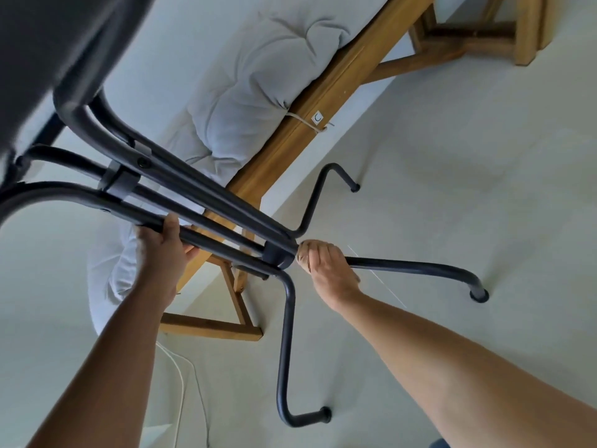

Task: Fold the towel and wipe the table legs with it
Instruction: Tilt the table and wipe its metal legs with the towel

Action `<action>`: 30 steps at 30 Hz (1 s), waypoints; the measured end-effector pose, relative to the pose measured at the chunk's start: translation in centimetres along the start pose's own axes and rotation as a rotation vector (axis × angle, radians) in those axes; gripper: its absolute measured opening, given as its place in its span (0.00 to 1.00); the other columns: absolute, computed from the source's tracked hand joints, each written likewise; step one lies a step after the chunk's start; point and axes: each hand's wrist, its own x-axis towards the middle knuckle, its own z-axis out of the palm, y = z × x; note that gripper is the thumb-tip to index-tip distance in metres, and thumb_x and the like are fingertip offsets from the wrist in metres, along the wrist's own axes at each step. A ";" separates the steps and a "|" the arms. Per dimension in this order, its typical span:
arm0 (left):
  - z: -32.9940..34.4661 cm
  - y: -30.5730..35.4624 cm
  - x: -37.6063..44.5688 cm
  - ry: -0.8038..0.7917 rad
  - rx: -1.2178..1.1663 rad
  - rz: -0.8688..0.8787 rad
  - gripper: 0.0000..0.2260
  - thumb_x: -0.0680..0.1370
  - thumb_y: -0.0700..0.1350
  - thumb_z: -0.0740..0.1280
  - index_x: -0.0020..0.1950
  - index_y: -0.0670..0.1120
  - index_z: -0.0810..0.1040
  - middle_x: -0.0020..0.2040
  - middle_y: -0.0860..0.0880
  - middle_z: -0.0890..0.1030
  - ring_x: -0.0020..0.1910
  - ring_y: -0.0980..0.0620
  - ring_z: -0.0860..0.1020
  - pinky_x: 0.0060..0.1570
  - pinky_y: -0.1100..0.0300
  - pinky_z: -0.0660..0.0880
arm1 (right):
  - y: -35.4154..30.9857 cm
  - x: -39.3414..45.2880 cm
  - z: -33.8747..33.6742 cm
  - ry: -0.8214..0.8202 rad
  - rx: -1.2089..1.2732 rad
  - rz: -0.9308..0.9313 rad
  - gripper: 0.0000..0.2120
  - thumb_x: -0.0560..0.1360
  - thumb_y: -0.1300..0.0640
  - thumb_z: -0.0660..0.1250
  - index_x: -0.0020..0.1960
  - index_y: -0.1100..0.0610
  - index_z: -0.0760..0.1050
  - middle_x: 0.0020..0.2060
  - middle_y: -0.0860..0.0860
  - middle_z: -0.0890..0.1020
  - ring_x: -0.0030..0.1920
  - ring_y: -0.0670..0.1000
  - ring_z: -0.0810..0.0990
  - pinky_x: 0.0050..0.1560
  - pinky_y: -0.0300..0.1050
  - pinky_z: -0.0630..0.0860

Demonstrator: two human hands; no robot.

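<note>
A black metal table stands over me, with several tubular legs (413, 265) spreading from a central bundle of tubes down to the pale floor. My left hand (161, 244) grips one upper tube of that bundle. My right hand (326, 270) is closed around a tan folded towel (303, 250), pressed on the leg that runs to the right, just past the lower collar (277, 255). Only a small bit of the towel shows above my fingers. The dark tabletop (48, 53) fills the upper left corner.
A wooden bench (326, 92) with a grey cushion (258, 79) runs along the white wall behind the table. Its trestle foot (210, 326) sits on the floor near my left forearm. A white cable (182, 389) lies on the floor below.
</note>
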 end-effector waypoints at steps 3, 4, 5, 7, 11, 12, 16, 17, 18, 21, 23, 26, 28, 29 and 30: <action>0.2 0.1 0.1 -0.015 -0.016 0.000 0.16 0.84 0.45 0.56 0.72 0.47 0.61 0.64 0.40 0.75 0.62 0.42 0.78 0.61 0.45 0.75 | 2.0 -0.5 0.1 -0.032 -0.204 -0.067 0.17 0.70 0.65 0.60 0.59 0.66 0.70 0.47 0.62 0.76 0.47 0.61 0.76 0.52 0.55 0.74; 0.4 0.2 -0.1 -0.016 -0.012 -0.004 0.16 0.84 0.45 0.55 0.72 0.47 0.61 0.65 0.39 0.74 0.63 0.42 0.77 0.62 0.45 0.75 | 2.4 -0.4 0.2 -0.043 -0.231 -0.070 0.17 0.69 0.63 0.62 0.57 0.65 0.72 0.45 0.62 0.77 0.46 0.62 0.77 0.53 0.56 0.75; 0.6 0.3 -0.2 -0.022 -0.010 -0.011 0.17 0.84 0.45 0.55 0.73 0.46 0.61 0.67 0.40 0.73 0.63 0.42 0.77 0.63 0.45 0.74 | 2.8 -0.9 0.0 -0.078 -0.295 -0.066 0.16 0.69 0.62 0.62 0.56 0.65 0.73 0.44 0.62 0.78 0.46 0.62 0.77 0.54 0.57 0.75; 0.6 0.8 -0.5 -0.019 -0.025 -0.032 0.18 0.84 0.45 0.54 0.74 0.45 0.60 0.68 0.41 0.72 0.65 0.42 0.75 0.64 0.46 0.73 | 4.0 -2.5 -0.3 -0.137 -0.448 -0.090 0.15 0.68 0.62 0.61 0.54 0.64 0.75 0.43 0.61 0.78 0.46 0.62 0.77 0.56 0.59 0.75; 0.7 -0.4 -0.4 -0.005 0.019 -0.053 0.17 0.84 0.48 0.56 0.72 0.49 0.61 0.68 0.41 0.73 0.65 0.41 0.75 0.59 0.45 0.75 | 6.2 -4.6 -2.6 -0.289 -0.541 0.097 0.14 0.68 0.60 0.65 0.53 0.61 0.76 0.45 0.61 0.79 0.49 0.63 0.76 0.59 0.59 0.72; 1.0 -1.3 -0.7 0.000 0.049 -0.049 0.16 0.83 0.48 0.57 0.71 0.50 0.61 0.66 0.42 0.74 0.62 0.42 0.77 0.54 0.47 0.77 | 5.8 -4.7 -3.0 -0.332 -0.535 0.152 0.14 0.70 0.60 0.65 0.55 0.61 0.74 0.48 0.62 0.79 0.51 0.64 0.76 0.60 0.60 0.71; 3.4 -6.4 -5.0 -0.069 0.278 -0.071 0.20 0.83 0.46 0.57 0.75 0.48 0.59 0.67 0.44 0.75 0.58 0.43 0.77 0.46 0.51 0.78 | 1.8 -2.5 -3.5 -0.348 -0.420 0.154 0.22 0.77 0.62 0.58 0.68 0.66 0.60 0.60 0.68 0.71 0.61 0.69 0.69 0.65 0.66 0.63; 4.0 -7.8 -6.2 -0.127 0.351 -0.082 0.21 0.83 0.47 0.56 0.76 0.48 0.58 0.71 0.44 0.72 0.60 0.43 0.76 0.50 0.47 0.78 | 1.0 -2.2 -3.3 -0.334 -0.393 0.055 0.25 0.76 0.60 0.60 0.69 0.67 0.57 0.60 0.67 0.70 0.60 0.69 0.69 0.65 0.66 0.63; 4.4 -9.4 -7.0 -0.194 0.411 -0.091 0.22 0.83 0.49 0.55 0.77 0.50 0.57 0.74 0.45 0.69 0.62 0.42 0.75 0.55 0.43 0.77 | 0.5 -2.0 -3.2 -0.335 -0.373 -0.035 0.30 0.73 0.59 0.64 0.69 0.68 0.55 0.58 0.67 0.71 0.58 0.68 0.70 0.65 0.65 0.65; 5.4 -13.8 -9.5 -0.338 0.522 -0.195 0.24 0.83 0.50 0.54 0.79 0.50 0.53 0.75 0.42 0.66 0.68 0.38 0.71 0.66 0.43 0.70 | 2.8 -2.7 -2.5 -0.277 -0.397 -0.128 0.34 0.60 0.59 0.74 0.62 0.68 0.67 0.48 0.63 0.78 0.48 0.64 0.78 0.57 0.59 0.75; 6.3 -16.2 -11.0 -0.394 0.552 -0.295 0.24 0.84 0.50 0.53 0.79 0.47 0.53 0.76 0.41 0.64 0.72 0.39 0.67 0.68 0.46 0.65 | 5.8 -4.1 -2.9 -0.296 -0.415 -0.097 0.29 0.57 0.60 0.75 0.56 0.66 0.73 0.43 0.60 0.78 0.43 0.60 0.78 0.50 0.54 0.78; 7.6 -19.0 -13.4 -0.490 0.579 -0.377 0.25 0.84 0.51 0.53 0.79 0.43 0.52 0.74 0.40 0.66 0.65 0.40 0.72 0.62 0.49 0.71 | 9.5 -6.0 -4.2 -0.125 -0.440 -0.049 0.17 0.56 0.67 0.70 0.46 0.65 0.77 0.33 0.57 0.77 0.32 0.57 0.76 0.36 0.49 0.77; 8.4 -20.6 -14.8 -0.551 0.617 -0.381 0.28 0.84 0.52 0.52 0.79 0.41 0.48 0.79 0.42 0.54 0.75 0.42 0.62 0.71 0.50 0.63 | 12.2 -7.8 -4.6 -0.045 -0.432 0.097 0.10 0.59 0.68 0.64 0.41 0.65 0.76 0.31 0.58 0.76 0.30 0.58 0.76 0.33 0.50 0.77; 8.7 -21.3 -15.4 -0.561 0.637 -0.368 0.29 0.84 0.52 0.52 0.80 0.41 0.46 0.80 0.44 0.47 0.78 0.44 0.54 0.75 0.51 0.57 | 13.2 -8.5 -4.6 -0.042 -0.450 0.177 0.09 0.62 0.68 0.61 0.41 0.66 0.75 0.31 0.60 0.76 0.31 0.59 0.76 0.33 0.51 0.77; 8.8 -21.8 -15.8 -0.560 0.655 -0.353 0.30 0.83 0.53 0.52 0.80 0.41 0.44 0.81 0.45 0.43 0.79 0.45 0.49 0.76 0.50 0.53 | 13.8 -9.1 -4.9 -0.073 -0.448 0.249 0.09 0.64 0.67 0.59 0.42 0.68 0.74 0.33 0.62 0.76 0.32 0.60 0.76 0.35 0.53 0.77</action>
